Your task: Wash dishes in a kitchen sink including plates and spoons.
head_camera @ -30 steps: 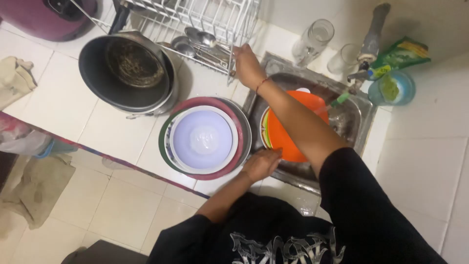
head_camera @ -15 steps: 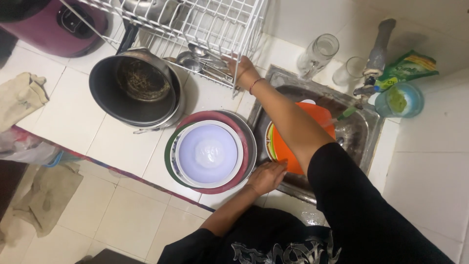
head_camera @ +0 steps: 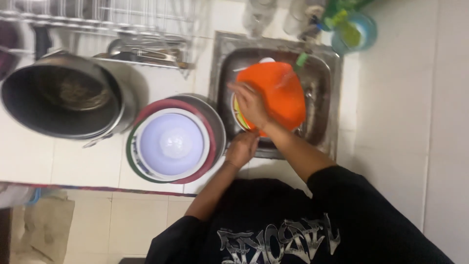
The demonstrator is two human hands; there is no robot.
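An orange plate lies tilted in the steel sink, on top of other coloured dishes. My right hand rests on the orange plate's left edge, fingers spread, holding nothing that I can see. My left hand sits on the sink's front rim with its fingers curled over the edge. A stack of plates topped by a white upturned bowl stands on the counter just left of the sink, close to my left hand.
A large dark pot stands at the left of the counter. A wire dish rack with utensils is behind it. Glasses and a blue bowl with a green sponge stand behind the sink. White tiles lie to the right.
My right hand has drawn back from the dish rack and come down onto the orange plate in the sink. My left hand has stayed on the sink rim. The view has moved closer.
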